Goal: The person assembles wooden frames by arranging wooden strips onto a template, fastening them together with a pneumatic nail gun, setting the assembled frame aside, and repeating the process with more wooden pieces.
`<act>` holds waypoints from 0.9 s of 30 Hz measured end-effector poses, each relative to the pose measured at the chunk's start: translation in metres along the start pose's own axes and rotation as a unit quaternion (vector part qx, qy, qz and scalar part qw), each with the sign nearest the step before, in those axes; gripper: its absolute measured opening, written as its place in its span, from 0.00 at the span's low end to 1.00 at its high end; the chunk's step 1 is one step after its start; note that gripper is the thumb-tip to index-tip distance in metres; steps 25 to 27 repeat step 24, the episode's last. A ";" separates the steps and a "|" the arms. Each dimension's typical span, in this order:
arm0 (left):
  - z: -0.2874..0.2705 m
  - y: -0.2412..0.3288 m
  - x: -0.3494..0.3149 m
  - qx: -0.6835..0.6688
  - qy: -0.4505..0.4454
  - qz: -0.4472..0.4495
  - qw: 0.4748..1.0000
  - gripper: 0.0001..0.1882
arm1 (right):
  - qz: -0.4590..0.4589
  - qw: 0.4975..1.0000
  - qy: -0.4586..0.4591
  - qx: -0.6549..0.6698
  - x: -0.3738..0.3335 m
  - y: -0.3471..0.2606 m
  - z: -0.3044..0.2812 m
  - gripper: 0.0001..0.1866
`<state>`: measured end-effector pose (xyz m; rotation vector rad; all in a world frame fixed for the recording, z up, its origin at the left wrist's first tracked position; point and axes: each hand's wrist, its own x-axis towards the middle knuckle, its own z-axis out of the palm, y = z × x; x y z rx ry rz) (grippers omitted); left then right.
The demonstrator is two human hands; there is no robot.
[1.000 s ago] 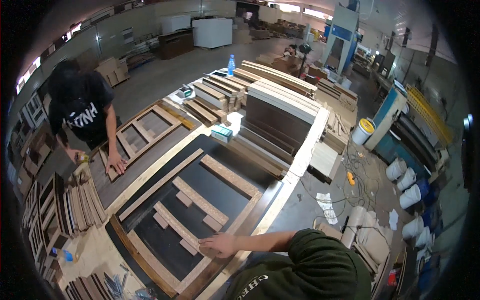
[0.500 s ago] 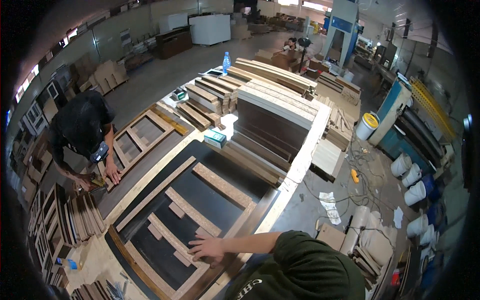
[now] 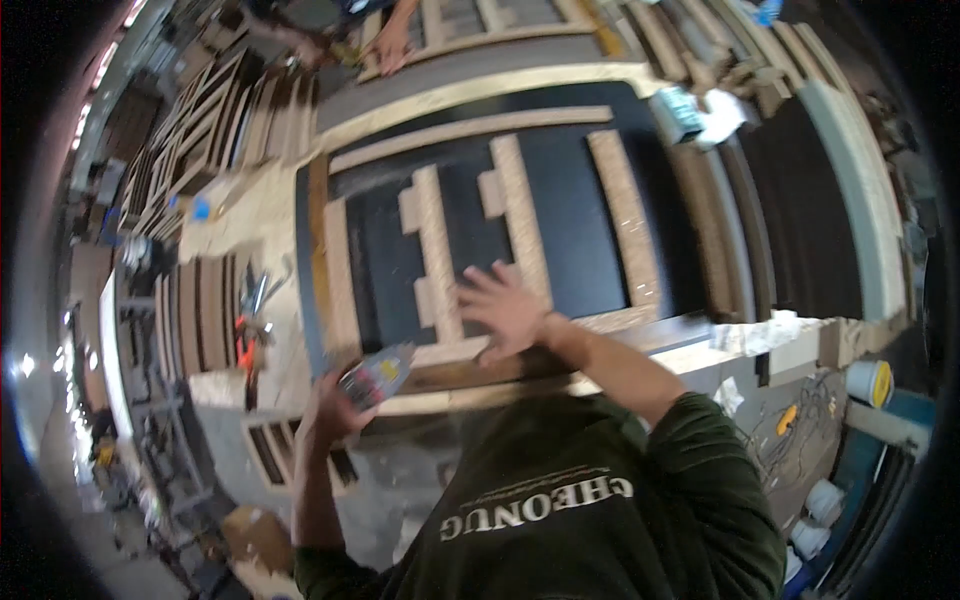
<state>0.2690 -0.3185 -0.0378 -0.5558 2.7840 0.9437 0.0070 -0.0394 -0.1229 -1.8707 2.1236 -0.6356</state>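
Observation:
My left hand [image 3: 335, 408] is closed around a small clear bottle [image 3: 375, 378] with a red, white and yellow label, at the near left corner of a wooden frame. My right hand [image 3: 508, 308] has its fingers spread above the near part of that frame, palm down; I cannot tell whether it touches the wood. Particleboard strips [image 3: 520, 205] form the frame, with small blocks [image 3: 492, 193] against the crosspieces. It lies on a dark panel [image 3: 570, 190]. The bottle and hands are slightly blurred.
Across the bench, a co-worker's hand [image 3: 390, 45] rests by another wooden frame [image 3: 470, 25]. Stacked strips [image 3: 200, 310] and hand tools [image 3: 262, 295] lie left. A green-white box [image 3: 677, 112] and dark boards [image 3: 800, 200] stand right. Cables [image 3: 815, 410] trail over the floor.
The view has swung down and left. My left hand has come into view holding the bottle. My right hand still hovers or rests over the frame, fingers spread.

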 end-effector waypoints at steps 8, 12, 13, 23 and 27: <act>-0.003 0.059 0.032 0.162 -0.071 0.014 0.984 0.38 | 0.035 0.998 -0.030 0.042 0.009 -0.009 -0.003 0.49; -0.001 0.078 0.050 0.122 -0.146 -0.034 0.981 0.37 | 0.044 0.999 0.005 0.032 0.008 -0.010 0.004 0.48; 0.001 0.079 0.052 0.121 -0.153 -0.035 0.980 0.37 | 0.048 0.998 0.002 0.037 0.009 -0.010 0.006 0.48; 0.010 0.061 0.057 0.103 -0.204 -0.080 0.970 0.40 | 0.049 0.998 -0.016 0.037 0.009 -0.009 0.007 0.47; 0.009 0.065 0.059 0.084 -0.213 -0.106 0.968 0.38 | 0.047 0.998 -0.016 0.038 0.009 -0.008 0.007 0.47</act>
